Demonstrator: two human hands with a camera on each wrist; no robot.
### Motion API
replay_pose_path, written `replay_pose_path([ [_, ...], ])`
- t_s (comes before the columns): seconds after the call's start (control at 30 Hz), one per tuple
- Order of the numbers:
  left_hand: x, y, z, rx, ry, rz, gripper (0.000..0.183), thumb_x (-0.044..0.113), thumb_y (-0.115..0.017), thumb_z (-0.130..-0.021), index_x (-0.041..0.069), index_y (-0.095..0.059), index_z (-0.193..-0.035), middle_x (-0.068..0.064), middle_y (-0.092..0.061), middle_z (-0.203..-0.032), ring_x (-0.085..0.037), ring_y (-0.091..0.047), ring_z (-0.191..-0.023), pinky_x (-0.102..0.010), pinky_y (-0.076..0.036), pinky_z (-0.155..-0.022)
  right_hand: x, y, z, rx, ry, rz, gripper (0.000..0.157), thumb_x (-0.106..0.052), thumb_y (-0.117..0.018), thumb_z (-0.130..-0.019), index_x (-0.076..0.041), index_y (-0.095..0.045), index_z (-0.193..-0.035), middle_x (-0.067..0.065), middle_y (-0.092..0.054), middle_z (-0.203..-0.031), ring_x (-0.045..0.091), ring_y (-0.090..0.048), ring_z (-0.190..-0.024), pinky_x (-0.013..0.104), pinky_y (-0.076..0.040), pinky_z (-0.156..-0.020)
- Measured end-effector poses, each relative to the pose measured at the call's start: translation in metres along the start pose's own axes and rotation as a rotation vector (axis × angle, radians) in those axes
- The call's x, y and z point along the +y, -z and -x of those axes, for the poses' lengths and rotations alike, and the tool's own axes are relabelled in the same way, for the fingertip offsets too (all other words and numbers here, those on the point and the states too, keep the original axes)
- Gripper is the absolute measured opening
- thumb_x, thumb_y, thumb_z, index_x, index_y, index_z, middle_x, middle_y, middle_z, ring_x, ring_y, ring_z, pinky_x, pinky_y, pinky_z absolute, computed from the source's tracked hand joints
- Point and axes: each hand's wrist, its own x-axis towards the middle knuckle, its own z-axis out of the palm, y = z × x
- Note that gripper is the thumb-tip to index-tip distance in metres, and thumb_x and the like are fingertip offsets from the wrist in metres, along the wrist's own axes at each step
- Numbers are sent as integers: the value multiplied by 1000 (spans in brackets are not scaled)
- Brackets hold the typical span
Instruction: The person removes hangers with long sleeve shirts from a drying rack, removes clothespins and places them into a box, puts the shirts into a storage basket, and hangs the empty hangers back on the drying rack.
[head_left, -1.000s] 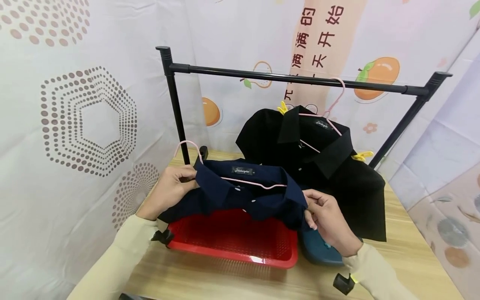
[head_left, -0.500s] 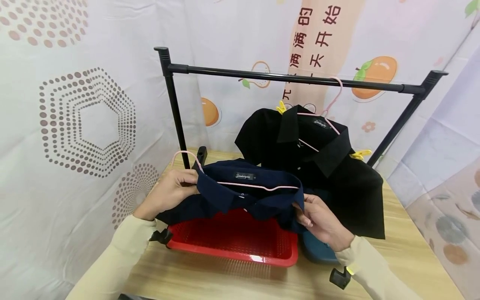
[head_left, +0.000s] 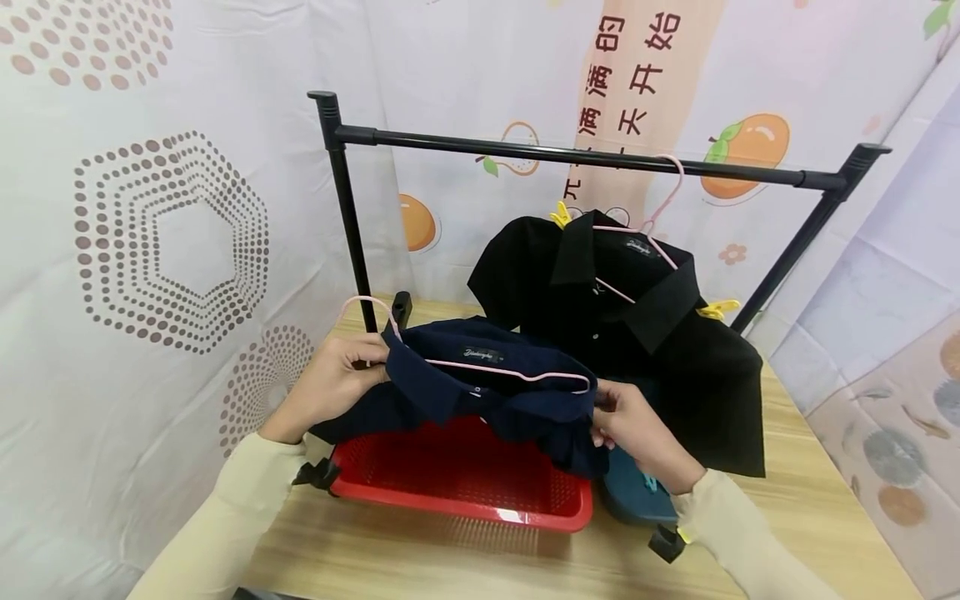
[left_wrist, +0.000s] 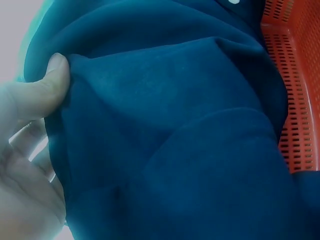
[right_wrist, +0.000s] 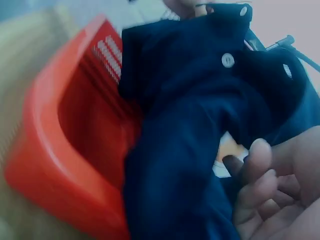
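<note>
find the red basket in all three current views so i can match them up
Head: the red basket sits low, left of centre, partly covered by the navy shirt.
Left wrist: the red basket shows only in part, along the upper right edge.
Right wrist: the red basket fills much of the left side, a rounded corner in view.
Shared landmark: the navy shirt, which overlaps the basket in every view.

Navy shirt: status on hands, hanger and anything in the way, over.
Left hand pinching navy shirt, right hand holding its opposite side. Pink hanger partly inside, hook out. Red basket below, black shirt behind; neither appears blocking.
</note>
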Motion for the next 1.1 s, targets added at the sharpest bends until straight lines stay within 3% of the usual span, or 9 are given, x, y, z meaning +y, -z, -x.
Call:
replay_pose_path([
  [0.17,-1,2,-2,35,-41,-19,38,-17,-78,-79,21,-75,-75,7,-62,-73,-10,-52,-63,-20,-43,-60,-9,13,9,75,143,84,26,-8,-54,-107,-3,-63,-130,14,-58,-69,26,-53,-53,32,-48,-52],
  [0.3,-1,3,-3,48,-44,-47,35,-15,-80,-78,20,-79,-79,9,-65,-76,-9,-55,-65,-18,-44,-62,-14,13,13,104,217,177,31,-22,-59,-107,-8,-63,-134,6,-58,-63,24,-55,-54,31,-48,-53],
  [0.4,0,3,-3,54,-40,-47,32,-14,-80,-79,17,-82,-84,9,-68,-79,-9,-55,-66,-18,-44,-62,-13,10,12,115,241,231,29,-23,-61,-106,-9,-67,-131,2,-59,-63,23,-56,-55,30,-47,-51],
  [0.7,1,-1,-3,89,-55,-48,41,-18,-77,-77,23,-73,-73,8,-59,-70,-9,-49,-60,-20,-39,-56,-6,5,7,-7,156,146,33,-26,-50,-111,-5,-69,-128,8,-60,-61,25,-52,-49,32,-46,-49],
  [0.93,1,-6,-5,74,-21,-33,45,-17,-75,-82,19,-56,-61,7,-51,-70,-8,-44,-60,-23,-36,-56,8,-5,4,-53,158,100,30,-21,-53,-109,-2,-67,-129,8,-59,-62,26,-55,-50,32,-49,-49],
  [1.1,2,-8,-8,40,-20,-20,38,-11,-76,-86,19,-64,-64,9,-54,-72,-8,-45,-63,-24,-35,-57,12,-12,3,-38,187,143,26,-22,-60,-106,-9,-70,-127,6,-60,-64,24,-57,-52,32,-51,-49],
])
